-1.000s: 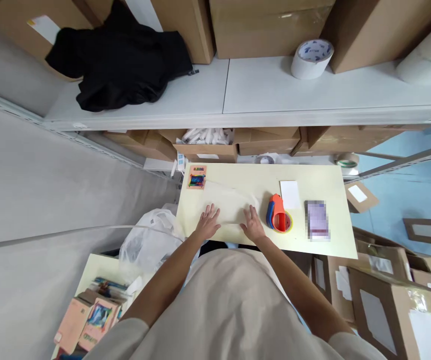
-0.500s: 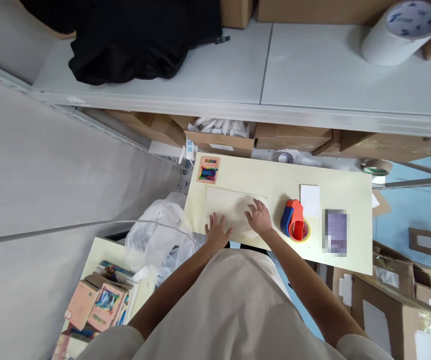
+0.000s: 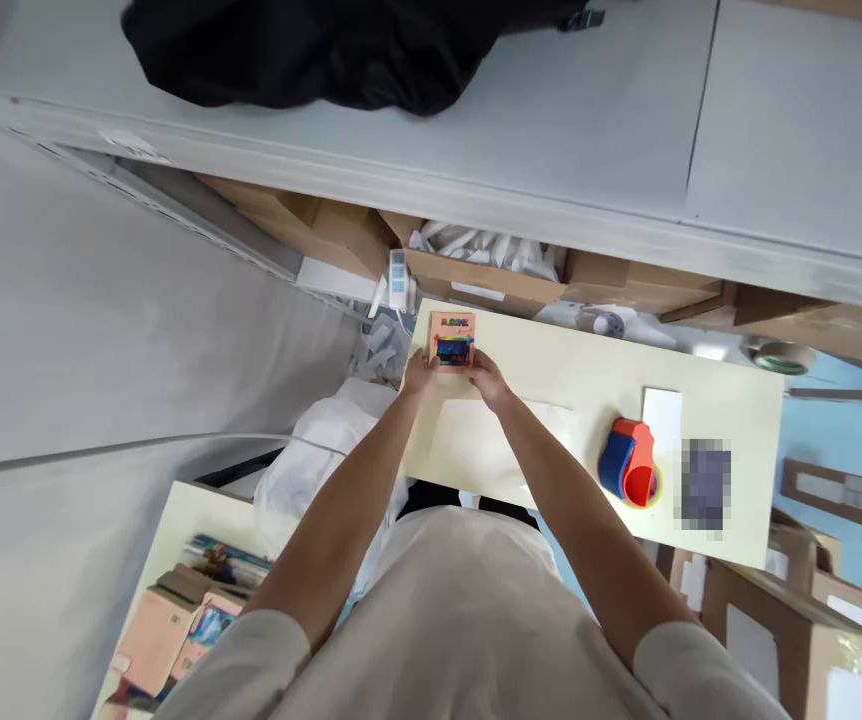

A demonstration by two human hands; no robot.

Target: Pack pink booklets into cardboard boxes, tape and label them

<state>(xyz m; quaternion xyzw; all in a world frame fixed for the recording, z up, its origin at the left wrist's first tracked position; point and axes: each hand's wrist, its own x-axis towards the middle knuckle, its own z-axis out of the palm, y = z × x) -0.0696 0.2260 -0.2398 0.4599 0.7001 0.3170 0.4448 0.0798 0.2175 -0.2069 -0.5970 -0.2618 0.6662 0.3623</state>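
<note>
A pink booklet-like item with a colourful dark picture is at the far left corner of the pale table. My left hand closes on its left edge, and my right hand grips its lower right edge. Whether it is lifted off the table I cannot tell. A flat white sheet or bag lies on the table just below my hands, partly covered by my right forearm.
Right of the sheet sits a red and blue tape dispenser. Behind it lie a white card and a blurred-out purple item. A grey shelf overhangs the back. Cartons stand right, pink books lower left.
Both hands have left the flat white sheet and moved forward and left to take hold of the pink booklet-like item. The camera view has turned leftward.
</note>
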